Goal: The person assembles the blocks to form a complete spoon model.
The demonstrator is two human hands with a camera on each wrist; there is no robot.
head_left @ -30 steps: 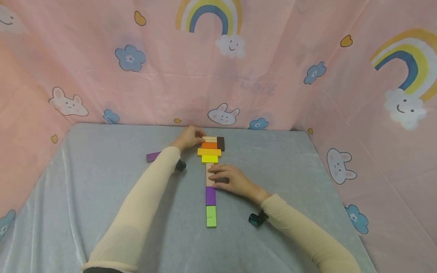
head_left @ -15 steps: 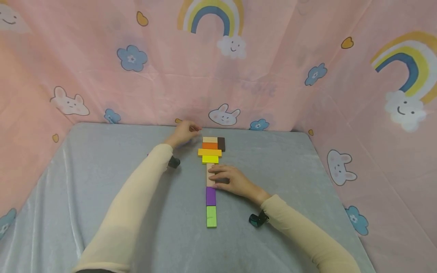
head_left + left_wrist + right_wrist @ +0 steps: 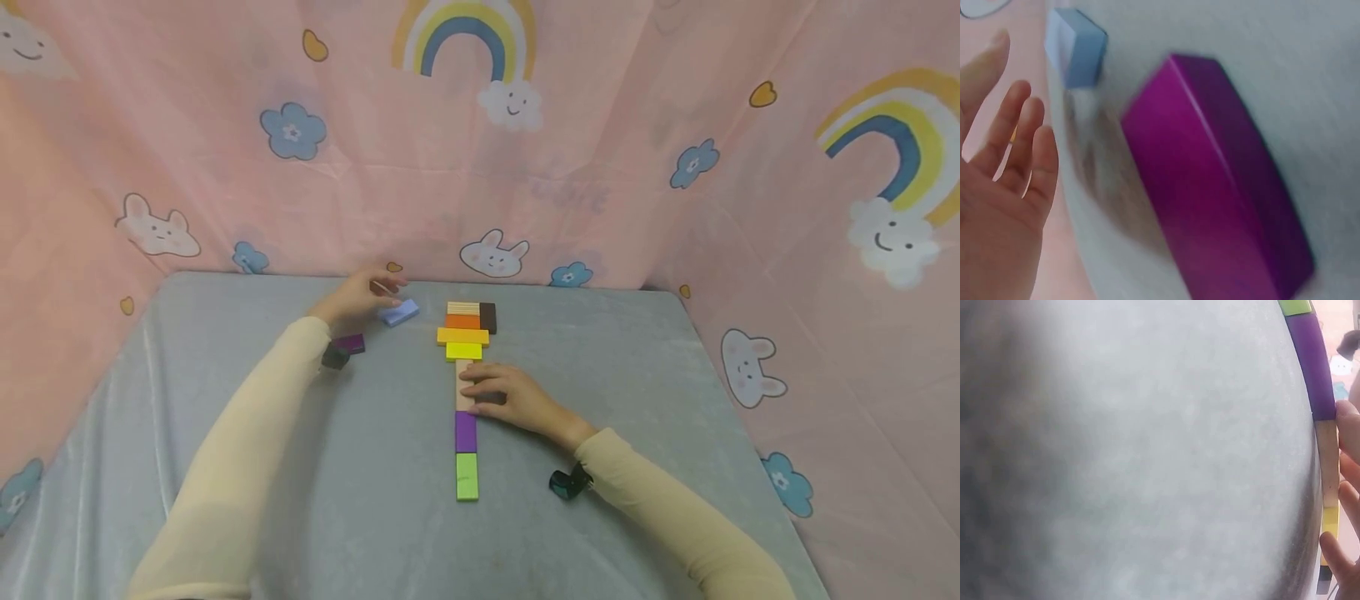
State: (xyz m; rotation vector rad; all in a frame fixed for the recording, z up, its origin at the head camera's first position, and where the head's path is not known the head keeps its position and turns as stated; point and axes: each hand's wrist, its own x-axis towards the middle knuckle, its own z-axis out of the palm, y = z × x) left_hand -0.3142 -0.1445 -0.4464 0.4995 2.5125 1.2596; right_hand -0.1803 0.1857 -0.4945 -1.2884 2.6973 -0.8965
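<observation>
My left hand [image 3: 362, 297] hovers at the back left, beside a light blue block [image 3: 400, 313]. In the left wrist view its fingers [image 3: 1017, 134] are loosely spread and hold nothing, with the light blue block [image 3: 1077, 49] apart from them. A dark purple block [image 3: 349, 343] lies by the left wrist, and this purple block [image 3: 1204, 181] looms large in the wrist view. My right hand [image 3: 521, 400] rests on a plain wood block [image 3: 464, 385] in the middle row, fingertips lightly bent on it.
Below the wood block, a purple block [image 3: 466, 432] and a green block [image 3: 467, 477] continue the row. Above it come a yellow block [image 3: 463, 352], a yellow-orange block [image 3: 462, 337], an orange block [image 3: 462, 321], thin wood strips [image 3: 462, 308] and a dark brown block [image 3: 488, 317]. A pink curtain [image 3: 600, 183] hangs behind.
My left hand has moved left, away from the top of the row. The light blue block, out of sight before, now shows beside it. My right hand has stayed in place.
</observation>
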